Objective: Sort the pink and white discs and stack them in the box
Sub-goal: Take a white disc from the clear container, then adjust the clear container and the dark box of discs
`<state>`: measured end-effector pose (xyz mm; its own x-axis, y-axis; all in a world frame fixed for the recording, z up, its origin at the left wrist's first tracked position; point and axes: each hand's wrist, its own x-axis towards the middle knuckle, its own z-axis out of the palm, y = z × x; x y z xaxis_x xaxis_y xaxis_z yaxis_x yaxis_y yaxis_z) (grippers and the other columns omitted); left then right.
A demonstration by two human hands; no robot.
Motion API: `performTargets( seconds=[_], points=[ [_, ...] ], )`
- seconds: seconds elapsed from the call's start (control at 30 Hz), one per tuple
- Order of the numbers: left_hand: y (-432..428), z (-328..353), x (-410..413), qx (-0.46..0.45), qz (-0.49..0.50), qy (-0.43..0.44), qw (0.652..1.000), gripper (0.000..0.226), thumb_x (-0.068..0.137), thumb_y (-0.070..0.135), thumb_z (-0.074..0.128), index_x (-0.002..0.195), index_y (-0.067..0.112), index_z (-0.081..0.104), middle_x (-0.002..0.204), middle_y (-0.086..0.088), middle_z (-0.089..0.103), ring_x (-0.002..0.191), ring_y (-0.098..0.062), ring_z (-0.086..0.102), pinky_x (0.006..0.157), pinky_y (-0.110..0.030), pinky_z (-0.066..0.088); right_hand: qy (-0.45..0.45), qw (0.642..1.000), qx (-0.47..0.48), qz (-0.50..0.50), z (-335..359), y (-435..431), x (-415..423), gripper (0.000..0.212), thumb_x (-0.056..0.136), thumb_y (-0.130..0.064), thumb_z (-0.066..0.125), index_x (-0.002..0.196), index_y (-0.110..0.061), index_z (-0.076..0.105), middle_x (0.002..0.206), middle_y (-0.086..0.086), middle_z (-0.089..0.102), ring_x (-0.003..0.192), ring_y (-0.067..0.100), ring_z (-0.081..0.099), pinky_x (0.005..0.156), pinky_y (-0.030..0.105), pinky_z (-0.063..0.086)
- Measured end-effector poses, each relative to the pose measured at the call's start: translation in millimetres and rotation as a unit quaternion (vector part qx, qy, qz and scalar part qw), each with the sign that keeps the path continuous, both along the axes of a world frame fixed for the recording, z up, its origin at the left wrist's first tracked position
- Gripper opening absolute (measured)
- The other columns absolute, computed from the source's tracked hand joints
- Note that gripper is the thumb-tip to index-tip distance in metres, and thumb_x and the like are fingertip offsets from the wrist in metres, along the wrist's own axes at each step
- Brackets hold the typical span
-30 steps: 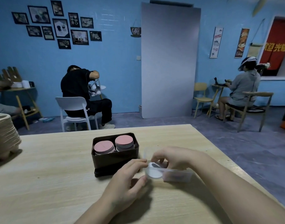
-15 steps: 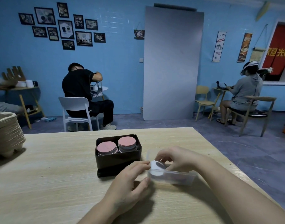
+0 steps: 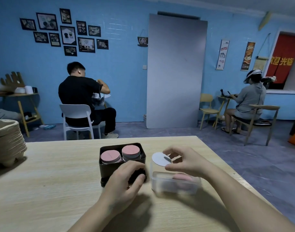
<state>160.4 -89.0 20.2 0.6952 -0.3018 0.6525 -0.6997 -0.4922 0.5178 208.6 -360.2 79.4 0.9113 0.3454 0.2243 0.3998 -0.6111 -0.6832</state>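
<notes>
right hand (image 3: 185, 162): pinches a white disc (image 3: 160, 159) between thumb and fingers, above the clear container (image 3: 175, 185)
left hand (image 3: 125, 180): fingers curled over the dark box (image 3: 108, 169) front wall, holding it
dark box: on the surface (image 3: 51, 181); two pink-topped stacks (image 3: 110, 157) inside
clear container: just right of the dark box; pink disc (image 3: 182, 177) inside
</notes>
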Motion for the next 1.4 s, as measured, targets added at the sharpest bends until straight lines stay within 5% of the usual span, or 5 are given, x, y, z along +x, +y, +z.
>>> performTargets(
  seconds=[0.37, 0.8, 1.07, 1.23, 1.4],
  points=[
    [95, 0, 14, 0.025, 0.126, -0.03, 0.991, 0.028, 0.09, 0.039, 0.054, 0.114, 0.03, 0.066, 0.118, 0.024, 0.061, 0.117, 0.001, 0.053, 0.1, -0.021, 0.041, -0.051, 0.999, 0.011, 0.015, 9, 89, 23, 0.051, 0.071, -0.039, 0.081, 0.117, -0.026, 0.063, 0.113, -0.015, 0.065, 0.098, 0.001, 0.063, 0.083, 0.03, 0.058],
    [112, -14, 18, -0.028, 0.104, -0.005, 0.994, 0.035, 0.091, 0.031, 0.056, 0.125, 0.031, 0.064, 0.131, 0.02, 0.06, 0.127, -0.003, 0.053, 0.105, -0.022, 0.04, -0.063, 0.996, -0.069, 0.007, 5, 176, 58, 0.045, 0.065, -0.059, 0.074, 0.101, -0.033, 0.062, 0.099, -0.019, 0.067, 0.093, -0.001, 0.062, 0.082, 0.027, 0.054],
    [112, -13, 14, -0.044, 0.097, -0.008, 0.994, 0.029, 0.092, 0.031, 0.056, 0.119, 0.025, 0.067, 0.124, 0.017, 0.064, 0.122, -0.004, 0.058, 0.102, -0.026, 0.045, -0.071, 0.995, -0.069, 0.016, -6, 182, 64, 0.044, 0.073, -0.044, 0.078, 0.112, -0.026, 0.066, 0.109, -0.013, 0.067, 0.099, 0.006, 0.064, 0.093, 0.034, 0.055],
    [105, -8, 7, -0.041, 0.109, -0.022, 0.993, 0.028, 0.092, 0.033, 0.055, 0.114, 0.023, 0.068, 0.118, 0.017, 0.066, 0.117, -0.005, 0.059, 0.099, -0.024, 0.046, -0.036, 0.998, 0.039, 0.023, 6, 156, 42, 0.022, 0.081, -0.03, 0.077, 0.1, -0.023, 0.068, 0.088, -0.005, 0.073, 0.074, 0.006, 0.069, 0.078, 0.029, 0.057],
    [77, 5, -4, -0.033, 0.086, -0.033, 0.995, 0.021, 0.091, 0.032, 0.055, 0.105, 0.023, 0.068, 0.099, 0.023, 0.063, 0.093, 0.001, 0.058, 0.082, -0.014, 0.042, -0.039, 0.992, 0.108, 0.045, 15, 100, 13, 0.008, 0.086, -0.015, 0.076, 0.093, -0.016, 0.072, 0.089, 0.003, 0.075, 0.081, 0.021, 0.07, 0.076, 0.036, 0.056]
  ],
)
